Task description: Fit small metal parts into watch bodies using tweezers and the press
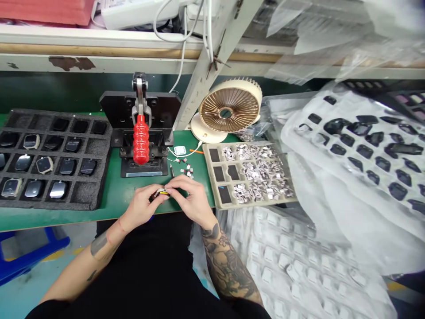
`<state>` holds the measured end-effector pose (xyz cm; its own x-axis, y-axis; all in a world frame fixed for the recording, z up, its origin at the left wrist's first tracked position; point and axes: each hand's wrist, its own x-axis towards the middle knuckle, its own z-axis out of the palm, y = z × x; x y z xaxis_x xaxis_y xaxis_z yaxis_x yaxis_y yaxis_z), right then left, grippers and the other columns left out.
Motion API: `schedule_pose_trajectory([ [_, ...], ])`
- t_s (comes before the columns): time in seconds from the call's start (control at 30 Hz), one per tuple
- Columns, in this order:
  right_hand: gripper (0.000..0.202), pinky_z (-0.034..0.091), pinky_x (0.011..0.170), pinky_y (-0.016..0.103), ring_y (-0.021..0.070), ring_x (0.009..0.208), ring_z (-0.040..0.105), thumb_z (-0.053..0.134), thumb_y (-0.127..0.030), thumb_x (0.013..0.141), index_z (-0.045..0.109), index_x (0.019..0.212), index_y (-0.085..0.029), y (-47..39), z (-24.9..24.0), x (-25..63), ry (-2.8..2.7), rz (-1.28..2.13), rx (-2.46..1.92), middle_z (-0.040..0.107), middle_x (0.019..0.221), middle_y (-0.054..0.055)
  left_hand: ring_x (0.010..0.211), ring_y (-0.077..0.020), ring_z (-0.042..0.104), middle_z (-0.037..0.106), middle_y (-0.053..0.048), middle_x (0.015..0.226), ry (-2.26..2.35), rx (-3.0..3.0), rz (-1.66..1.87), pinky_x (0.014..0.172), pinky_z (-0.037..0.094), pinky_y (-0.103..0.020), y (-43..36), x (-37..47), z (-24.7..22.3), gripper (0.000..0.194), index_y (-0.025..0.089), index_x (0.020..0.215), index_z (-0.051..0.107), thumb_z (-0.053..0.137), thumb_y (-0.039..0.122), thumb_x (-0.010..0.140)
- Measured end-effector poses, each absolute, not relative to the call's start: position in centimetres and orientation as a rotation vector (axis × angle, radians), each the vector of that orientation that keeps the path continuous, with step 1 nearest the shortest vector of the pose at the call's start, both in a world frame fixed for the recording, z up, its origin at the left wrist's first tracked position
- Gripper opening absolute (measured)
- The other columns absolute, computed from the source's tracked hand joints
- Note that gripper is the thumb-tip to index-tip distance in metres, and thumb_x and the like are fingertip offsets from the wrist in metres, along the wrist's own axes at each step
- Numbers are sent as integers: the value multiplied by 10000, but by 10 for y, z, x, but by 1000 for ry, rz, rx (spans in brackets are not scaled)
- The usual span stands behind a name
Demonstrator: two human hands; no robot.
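A small smartwatch part (161, 192) with a silvery rim and a yellow strip is held between both hands, at the bench's front edge. My left hand (143, 204) grips it from the left with thumb and fingers. From the right, my right hand (193, 198) pinches at its other side, fingertips close together. Fingers cover much of the part, so its full shape is hidden. Just beyond the hands stands a black toggle-clamp press (142, 170) with a red handle (141, 139). A thin pointed tool (171, 170) and several tiny loose parts (187, 170) lie by my right hand.
On the left, a black foam tray (88, 192) holds several smartwatches. A compartment tray (217, 206) of small whitish pieces lies right, with a fan (229, 108) behind it. Plastic trays of watch parts (365, 150) fill the far right. A blue stool (33, 257) stands lower left.
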<state>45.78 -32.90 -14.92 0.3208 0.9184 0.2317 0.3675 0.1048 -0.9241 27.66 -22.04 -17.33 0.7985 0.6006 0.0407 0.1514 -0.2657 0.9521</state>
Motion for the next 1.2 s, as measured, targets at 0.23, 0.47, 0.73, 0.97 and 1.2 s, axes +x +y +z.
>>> schedule_pose_trajectory([
  [0.23,389,591,1143,430,260,1287,673,740,-288,1061,681,1439,-218,-334,-160,444,-1542,425,-1433,699,1359,133,698,-169,691,748,-13,802,694,1671,476,690,537,-253,-216,270,-189,306,178,1140,778,707,467,1069],
  [0.47,303,575,1021,419,258,1178,673,520,-223,1151,633,1418,-133,-329,-168,435,-1819,-29,-1625,755,1269,143,632,-179,717,749,-24,748,674,1633,488,633,571,-263,-208,269,-190,374,160,1037,769,749,533,1026],
  [0.73,392,579,1117,439,268,1336,663,623,-369,1131,618,1481,-191,-352,-166,436,-1654,-142,-1639,723,1406,155,956,-243,827,844,-102,1079,680,1572,665,882,685,-343,-216,272,-184,342,164,1087,783,879,448,921],
  [0.97,210,637,1027,364,206,1129,753,583,-293,1122,737,1259,-253,-477,-187,460,-1021,-159,-2030,773,1238,86,1053,-300,777,779,-110,1120,761,1847,1070,1049,658,-537,-214,268,-186,375,150,1043,819,981,385,801],
  [1.2,361,528,1149,511,337,1262,653,514,-240,1064,689,1366,-148,-604,-220,522,-351,-201,-2618,714,1314,202,836,-218,829,795,-67,1047,870,1587,848,952,725,-427,-206,265,-189,619,120,1352,704,975,377,858],
])
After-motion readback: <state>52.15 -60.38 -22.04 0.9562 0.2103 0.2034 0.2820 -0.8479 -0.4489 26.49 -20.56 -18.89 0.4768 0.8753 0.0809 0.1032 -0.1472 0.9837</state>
